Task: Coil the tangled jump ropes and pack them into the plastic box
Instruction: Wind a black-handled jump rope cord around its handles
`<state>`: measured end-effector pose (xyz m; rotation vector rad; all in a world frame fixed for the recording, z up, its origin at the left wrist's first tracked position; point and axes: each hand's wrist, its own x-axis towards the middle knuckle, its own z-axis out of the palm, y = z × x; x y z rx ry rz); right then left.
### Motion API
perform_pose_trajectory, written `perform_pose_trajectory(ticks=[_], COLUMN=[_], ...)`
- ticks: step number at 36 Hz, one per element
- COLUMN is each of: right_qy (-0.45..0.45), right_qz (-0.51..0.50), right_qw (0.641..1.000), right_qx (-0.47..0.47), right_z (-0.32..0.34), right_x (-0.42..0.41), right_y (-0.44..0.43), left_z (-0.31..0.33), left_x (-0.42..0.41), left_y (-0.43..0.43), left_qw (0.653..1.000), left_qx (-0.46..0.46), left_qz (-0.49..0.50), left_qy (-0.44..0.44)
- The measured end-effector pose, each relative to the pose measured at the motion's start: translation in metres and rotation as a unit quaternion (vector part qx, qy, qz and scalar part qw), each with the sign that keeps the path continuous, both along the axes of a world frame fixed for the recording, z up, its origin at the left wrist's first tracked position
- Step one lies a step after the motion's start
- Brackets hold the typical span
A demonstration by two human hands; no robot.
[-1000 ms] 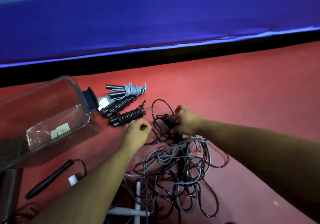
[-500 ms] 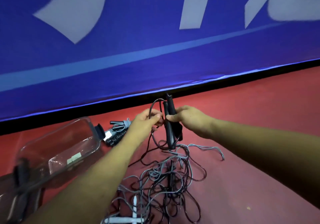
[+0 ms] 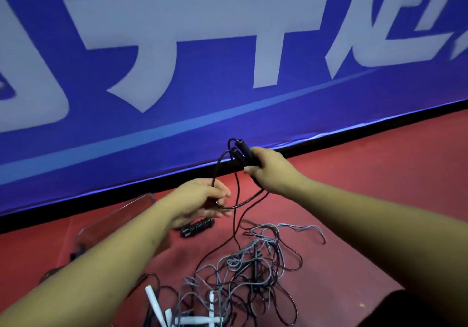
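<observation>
My right hand grips the two black handles of a black jump rope, held up above the floor. Its black cord loops down from the handles, and my left hand pinches that cord lower and to the left. The cord trails down into a tangled heap of black and grey ropes on the red floor. A coiled black rope lies just under my left hand. The clear plastic box lies on its side at the left, mostly hidden behind my left forearm.
A blue banner with large white characters stands across the back, with a black strip along its base. White handles poke out of the heap near the bottom edge. Red floor stretches to the right.
My right hand has lifted the black handles higher off the floor. My left hand has slid down the cord and away from the handles. The camera has tilted up toward the banner.
</observation>
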<state>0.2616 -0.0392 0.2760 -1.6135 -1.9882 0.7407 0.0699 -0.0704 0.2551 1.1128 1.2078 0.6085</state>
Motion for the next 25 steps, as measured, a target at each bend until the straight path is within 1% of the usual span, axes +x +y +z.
perform_pose_trajectory(ticks=[1, 2, 4, 6, 8, 10, 12, 14, 15, 16, 17, 18, 19, 20, 22, 24, 25], right_qy=[-0.025, -0.032, -0.019, 0.025, 0.092, 0.182, 0.268, 0.33, 0.356, 0.377, 0.398, 0.408, 0.409, 0.402, 0.384, 0.372, 0.37], right_qz=[-0.007, -0.019, -0.042, -0.032, -0.014, 0.0, 0.004, -0.002, 0.0, 0.005, 0.012, 0.021, 0.03, 0.043, 0.065, 0.069, 0.068], right_qw=[0.999, 0.999, 0.998, 0.999, 0.994, 0.971, 0.932, 0.9, 0.888, 0.877, 0.864, 0.855, 0.851, 0.849, 0.847, 0.85, 0.85], right_qx=[0.023, 0.036, 0.033, 0.003, -0.058, -0.155, -0.243, -0.284, -0.292, -0.298, -0.308, -0.318, -0.329, -0.34, -0.361, -0.368, -0.368], right_z=[-0.002, -0.002, -0.001, 0.003, 0.008, 0.008, 0.006, 0.007, 0.009, 0.01, 0.012, 0.012, 0.012, 0.012, 0.009, 0.005, 0.003], right_x=[0.001, 0.003, 0.009, 0.015, 0.019, 0.021, 0.018, 0.015, 0.013, 0.01, 0.006, 0.003, -0.001, -0.005, -0.013, -0.02, -0.023], right_y=[0.0, -0.002, -0.004, -0.007, -0.016, -0.026, -0.034, -0.037, -0.039, -0.041, -0.042, -0.044, -0.047, -0.051, -0.058, -0.062, -0.063], left_z=[0.002, 0.003, 0.004, 0.002, -0.001, -0.006, -0.011, -0.01, -0.008, -0.006, -0.002, 0.002, 0.007, 0.01, 0.009, 0.006, 0.004], left_x=[0.0, -0.001, -0.002, -0.005, -0.009, -0.012, -0.015, -0.014, -0.012, -0.01, -0.006, -0.001, 0.005, 0.012, 0.021, 0.027, 0.029], left_y=[-0.006, -0.011, -0.017, -0.018, -0.017, -0.014, -0.014, -0.018, -0.02, -0.021, -0.022, -0.023, -0.026, -0.029, -0.034, -0.038, -0.039], left_qw=[1.0, 1.0, 0.996, 0.981, 0.967, 0.96, 0.942, 0.909, 0.898, 0.897, 0.915, 0.943, 0.97, 0.985, 0.99, 0.987, 0.986], left_qx=[-0.009, -0.005, 0.034, 0.076, 0.101, 0.102, 0.107, 0.148, 0.17, 0.185, 0.179, 0.148, 0.099, 0.046, -0.008, -0.007, 0.002], left_qz=[-0.011, -0.012, -0.003, 0.004, 0.025, 0.072, 0.109, 0.163, 0.191, 0.207, 0.209, 0.199, 0.175, 0.153, 0.139, 0.144, 0.151], left_qy=[-0.004, 0.008, 0.082, 0.176, 0.232, 0.249, 0.298, 0.353, 0.358, 0.343, 0.294, 0.22, 0.138, 0.071, -0.024, -0.071, -0.075])
